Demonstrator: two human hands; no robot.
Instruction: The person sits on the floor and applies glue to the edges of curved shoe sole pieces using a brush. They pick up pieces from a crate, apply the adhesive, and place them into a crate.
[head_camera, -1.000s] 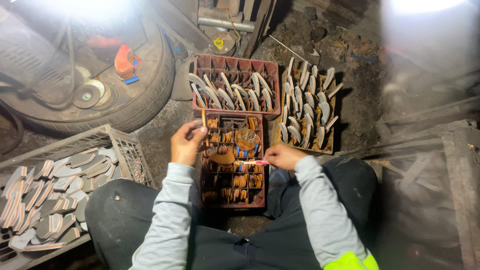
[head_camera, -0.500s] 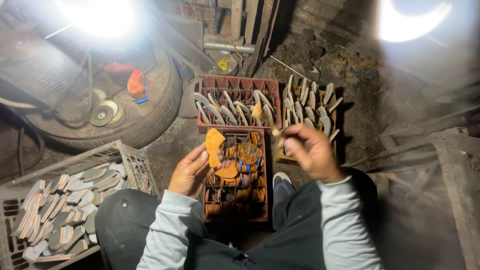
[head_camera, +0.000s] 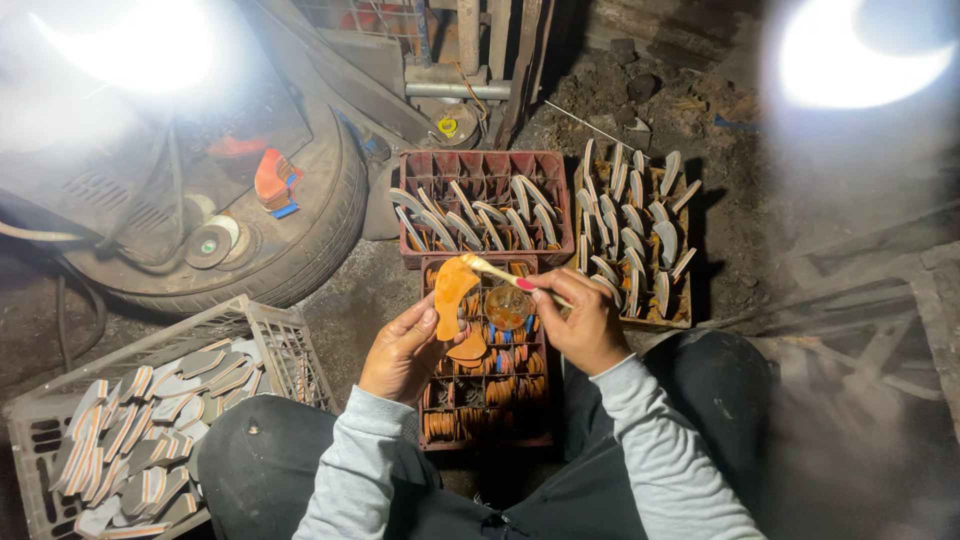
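Observation:
My left hand (head_camera: 402, 349) holds an orange sole-shaped piece (head_camera: 452, 294) upright over the red divided crate (head_camera: 485, 436) between my knees. My right hand (head_camera: 583, 322) grips a thin brush (head_camera: 507, 276) whose tip touches the top of that orange piece. A small round pot of amber glue (head_camera: 507, 305) sits on the crate just below the brush. More orange pieces stand in the crate's compartments, partly hidden by my hands.
Two crates of upright sole pieces stand beyond: a red one (head_camera: 487, 206) and a wooden one (head_camera: 632, 243). A grey basket (head_camera: 150, 430) of stacked soles sits at my left. A tyre (head_camera: 240, 230) with tools lies at back left. Bright lamps glare at both top corners.
My right hand came back from the far crates with the brush and now touches its tip to the orange piece, which my left hand has raised higher.

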